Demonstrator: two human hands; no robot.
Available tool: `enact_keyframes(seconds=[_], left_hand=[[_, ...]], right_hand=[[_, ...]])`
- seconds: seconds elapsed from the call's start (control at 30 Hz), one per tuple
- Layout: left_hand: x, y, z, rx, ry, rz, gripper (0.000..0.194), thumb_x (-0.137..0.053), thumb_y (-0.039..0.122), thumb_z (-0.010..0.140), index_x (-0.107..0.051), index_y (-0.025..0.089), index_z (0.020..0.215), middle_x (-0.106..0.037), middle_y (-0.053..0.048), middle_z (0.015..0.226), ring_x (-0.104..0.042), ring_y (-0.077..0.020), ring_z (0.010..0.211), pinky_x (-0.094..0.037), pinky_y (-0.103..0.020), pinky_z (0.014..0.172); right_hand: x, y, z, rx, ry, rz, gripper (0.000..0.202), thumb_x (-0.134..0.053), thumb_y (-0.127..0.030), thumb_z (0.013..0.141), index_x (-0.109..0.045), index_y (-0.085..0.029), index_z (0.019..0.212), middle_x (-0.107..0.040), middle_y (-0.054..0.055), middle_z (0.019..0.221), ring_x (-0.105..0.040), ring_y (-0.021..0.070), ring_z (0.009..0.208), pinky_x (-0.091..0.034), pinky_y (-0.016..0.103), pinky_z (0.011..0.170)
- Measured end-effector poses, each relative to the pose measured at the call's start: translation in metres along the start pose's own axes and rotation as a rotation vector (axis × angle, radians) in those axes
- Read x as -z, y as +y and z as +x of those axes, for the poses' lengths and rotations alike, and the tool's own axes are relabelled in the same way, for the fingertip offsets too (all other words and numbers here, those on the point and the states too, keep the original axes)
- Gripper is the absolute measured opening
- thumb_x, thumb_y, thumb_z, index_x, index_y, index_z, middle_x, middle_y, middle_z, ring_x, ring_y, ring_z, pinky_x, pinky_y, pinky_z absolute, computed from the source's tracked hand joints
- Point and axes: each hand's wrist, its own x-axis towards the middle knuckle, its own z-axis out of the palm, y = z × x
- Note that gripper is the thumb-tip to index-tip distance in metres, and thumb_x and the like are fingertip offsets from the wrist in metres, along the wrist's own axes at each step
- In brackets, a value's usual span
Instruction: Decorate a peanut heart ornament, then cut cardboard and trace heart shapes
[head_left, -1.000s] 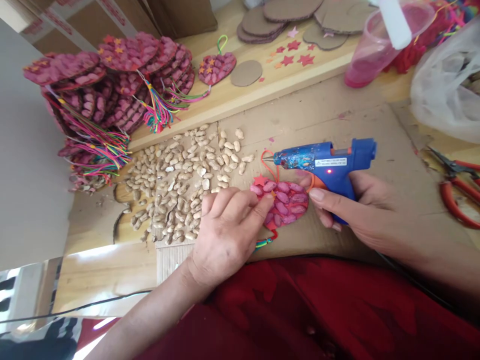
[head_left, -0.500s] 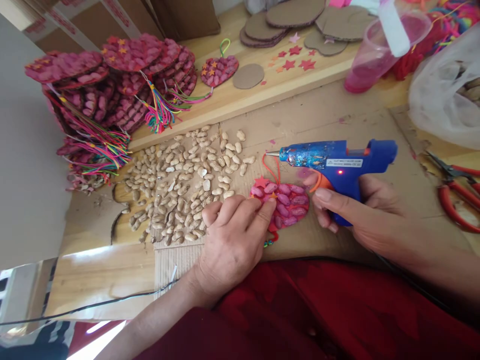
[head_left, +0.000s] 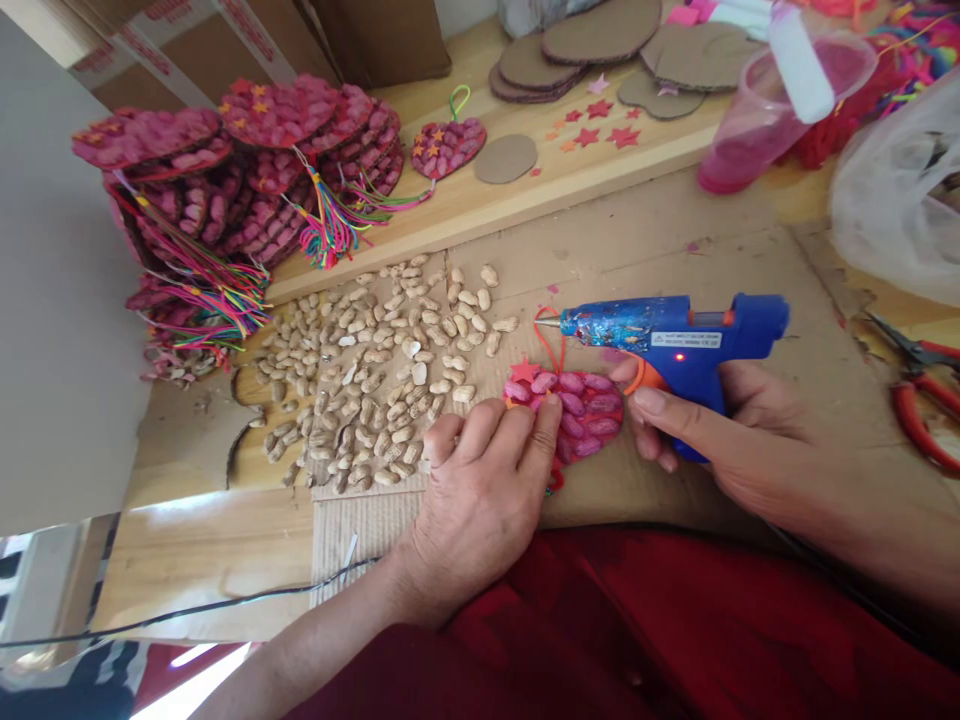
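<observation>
A pink ornament [head_left: 592, 405] covered in dyed peanut shells lies on the cardboard, with a red cord loop at its top and a red star [head_left: 525, 370] on its upper left. My left hand [head_left: 484, 480] is closed over its left side, fingertips pressing on it. Bits of orange star show beside these fingertips; the rest is hidden under them. My right hand [head_left: 712, 420] is wrapped round a blue hot glue gun [head_left: 630, 322] with an orange trigger and a lit red light. The gun's metal nozzle points left, above the ornament near the cord loop.
Plain peanut shells [head_left: 382, 370] spread to the left. Stacked pink ornaments [head_left: 277, 115] with tassels stand on the raised wooden ledge [head_left: 480, 215], with foam stars [head_left: 589, 137] and cardboard discs [head_left: 600, 30]. At right are a pink cup [head_left: 739, 150], a plastic bag [head_left: 885, 210] and red-handled pliers [head_left: 919, 400].
The view has shifted slightly. My left fingers still press on the ornament, and the orange star by the index finger is more covered. The glue gun stays held above it, slightly lower.
</observation>
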Motion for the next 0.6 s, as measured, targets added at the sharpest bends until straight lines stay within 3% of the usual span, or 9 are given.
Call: enact_keyframes(seconds=[0.4, 0.6], left_hand=[[-0.0023, 0.0007, 0.002, 0.05, 0.026, -0.071, 0.042, -0.062, 0.018, 0.096, -0.061, 0.015, 0.137, -0.07, -0.005, 0.113, -0.055, -0.0229, 0.104, -0.036, -0.042, 0.083], [-0.003, 0.0001, 0.0031, 0.064, 0.035, -0.089, 0.039, -0.063, 0.018, 0.095, -0.063, 0.016, 0.134, -0.071, -0.004, 0.111, -0.056, -0.0225, 0.101, -0.035, -0.042, 0.083]], right_hand=[[0.0018, 0.0058, 0.0005, -0.009, -0.007, 0.011, 0.028, -0.077, -0.045, 0.088, -0.069, -0.023, 0.104, -0.066, -0.003, 0.068, -0.058, 0.0099, 0.055, -0.049, 0.023, 0.052], [0.0016, 0.0035, -0.0002, 0.005, -0.02, 0.0, 0.022, -0.077, -0.043, 0.089, -0.068, -0.023, 0.094, -0.066, -0.004, 0.065, -0.058, 0.0088, 0.055, -0.048, 0.021, 0.052]])
